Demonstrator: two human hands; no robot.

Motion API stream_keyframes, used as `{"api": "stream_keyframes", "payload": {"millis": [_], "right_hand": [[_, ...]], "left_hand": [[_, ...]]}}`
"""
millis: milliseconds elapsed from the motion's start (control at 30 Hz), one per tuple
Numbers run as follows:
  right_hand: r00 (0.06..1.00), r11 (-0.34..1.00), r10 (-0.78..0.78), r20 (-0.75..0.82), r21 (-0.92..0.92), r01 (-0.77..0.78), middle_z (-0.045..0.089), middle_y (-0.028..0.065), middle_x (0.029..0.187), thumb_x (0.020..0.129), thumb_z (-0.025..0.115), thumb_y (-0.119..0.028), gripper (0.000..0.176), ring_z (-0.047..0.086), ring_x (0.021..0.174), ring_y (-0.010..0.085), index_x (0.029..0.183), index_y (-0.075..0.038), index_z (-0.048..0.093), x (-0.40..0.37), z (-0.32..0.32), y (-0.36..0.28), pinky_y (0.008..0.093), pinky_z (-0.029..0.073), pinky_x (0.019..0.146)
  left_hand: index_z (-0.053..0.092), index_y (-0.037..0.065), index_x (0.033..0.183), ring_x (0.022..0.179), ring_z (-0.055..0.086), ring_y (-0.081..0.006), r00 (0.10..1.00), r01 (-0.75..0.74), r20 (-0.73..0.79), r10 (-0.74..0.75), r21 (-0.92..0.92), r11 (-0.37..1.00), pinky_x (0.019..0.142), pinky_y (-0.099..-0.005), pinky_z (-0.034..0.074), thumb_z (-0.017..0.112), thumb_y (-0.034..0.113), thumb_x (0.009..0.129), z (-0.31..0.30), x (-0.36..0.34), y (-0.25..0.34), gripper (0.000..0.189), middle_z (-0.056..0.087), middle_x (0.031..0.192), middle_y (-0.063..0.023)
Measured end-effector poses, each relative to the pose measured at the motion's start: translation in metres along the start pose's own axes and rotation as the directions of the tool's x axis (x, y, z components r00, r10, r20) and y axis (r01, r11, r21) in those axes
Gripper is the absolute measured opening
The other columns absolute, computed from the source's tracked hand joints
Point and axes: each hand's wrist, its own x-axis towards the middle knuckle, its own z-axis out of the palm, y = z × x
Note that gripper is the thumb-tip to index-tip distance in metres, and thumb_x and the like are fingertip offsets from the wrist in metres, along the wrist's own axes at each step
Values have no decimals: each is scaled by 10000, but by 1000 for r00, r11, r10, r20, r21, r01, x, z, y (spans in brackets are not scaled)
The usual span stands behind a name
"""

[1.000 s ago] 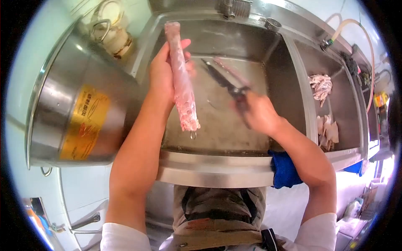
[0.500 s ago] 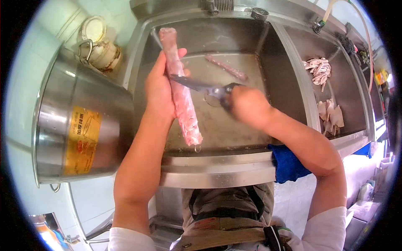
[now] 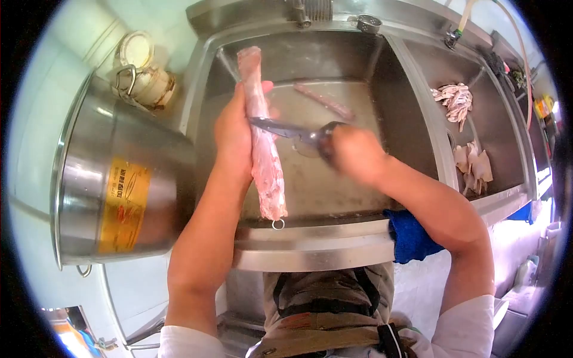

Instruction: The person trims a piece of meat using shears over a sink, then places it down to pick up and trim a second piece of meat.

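Observation:
My left hand is closed around a long, pale pink piece of raw meat, held at a slant above the sink with its narrower end away from me. Fingertips show on its far side. A small pale ring-like bit hangs at its near end. In my right hand are dark-handled kitchen scissors, their blades reaching left to the middle of the meat. Motion blurs this hand a little, and the lower blade is hard to make out. A thinner strip of meat lies in the sink behind.
The steel sink basin has a second basin on the right, holding a pile of pale meat strips and some flat pieces. A large steel pot stands left. A blue cloth hangs over the front edge.
The meat and my left hand have shifted slightly right and toward me. The scissor blades now sit flatter, their tips a little lower in view. My right hand has barely moved.

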Motion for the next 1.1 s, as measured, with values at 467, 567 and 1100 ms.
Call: {"api": "stream_keyframes", "payload": {"millis": [467, 567, 1100], "right_hand": [[699, 931, 362, 616, -201, -304, 633, 249, 823, 722, 574, -99, 206, 627, 758, 375, 841, 50, 651, 1, 32, 93, 439, 496, 659], [650, 922, 388, 653, -276, -273, 663, 203, 859, 755, 560, -171, 240, 645, 813, 351, 849, 17, 675, -18, 47, 116, 439, 501, 705], [494, 945, 294, 818, -170, -281, 672, 156, 986, 786, 559, -194, 261, 643, 892, 293, 959, -47, 685, -11, 36, 87, 441, 504, 732]], "left_hand": [[491, 26, 1193, 614, 473, -170, 941, 316, 18, -339, 317, 894, 511, -288, 427, 520, 405, 916, -24, 34, -41, 470, 520, 774, -44], [473, 54, 1220, 618, 489, -203, 859, 472, -117, -498, 559, 682, 555, -330, 464, 515, 325, 917, -48, 63, -97, 409, 522, 757, -45], [591, -7, 1027, 816, 637, -326, 967, -251, 236, -100, 948, -198, 737, -382, 502, 699, 174, 732, -87, 145, -142, 363, 642, 928, -215]]}}
